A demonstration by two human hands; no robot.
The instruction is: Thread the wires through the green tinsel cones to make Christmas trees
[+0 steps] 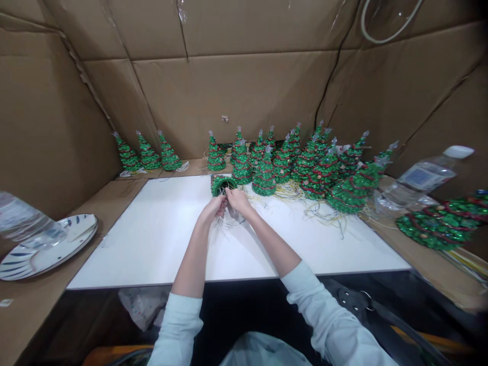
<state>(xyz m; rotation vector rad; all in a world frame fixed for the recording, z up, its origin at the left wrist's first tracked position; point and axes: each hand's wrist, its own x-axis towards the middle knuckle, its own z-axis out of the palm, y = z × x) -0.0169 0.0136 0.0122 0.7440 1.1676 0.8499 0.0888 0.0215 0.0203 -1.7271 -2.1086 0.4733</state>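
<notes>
A green miniature Christmas tree lies on its side on the white board, its hollow round base facing me. Thin pale wires come out of the dark opening and hang down toward the board. My left hand is closed around a bunch of these wires just below the base. At the opening, my right hand has its fingers pinched together on the wires. The exact strands between the fingers are too small to make out.
Several finished-looking trees with loose yellow and white wires stand along the back and right. A plate with a plastic bottle is at left. Another bottle leans at right. Cardboard walls enclose the board.
</notes>
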